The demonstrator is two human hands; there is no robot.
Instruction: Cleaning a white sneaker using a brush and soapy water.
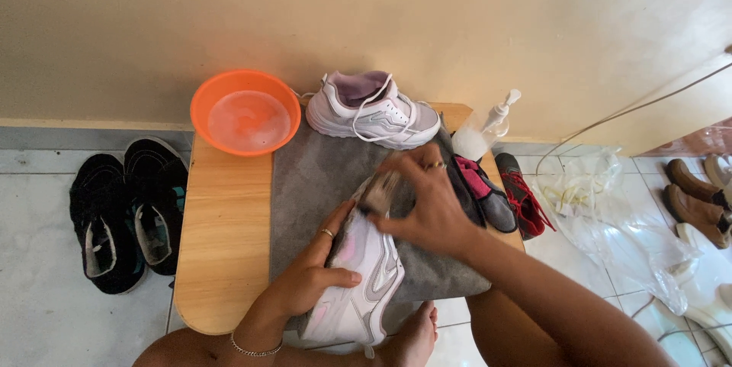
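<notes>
Both hands are on the near shoe, and I'll place everything off that shoe, going left to right. Far to its left on the tile floor I see black shoes. Up and to its left sits the orange basin of cloudy water on the wooden table. My left hand is wrapped around the shoe's left flank, fingers curled shut on the upper, thumb across the top. The shoe lies on the grey towel, its long axis running from my lap up and slightly right. At its far end my right hand is closed on a small brush, though blur hides the grip. Beyond the shoe stands its mate, lying crosswise. To the right are a pump bottle and dark cloths. The left hand is nearer me; the right works the far end.
</notes>
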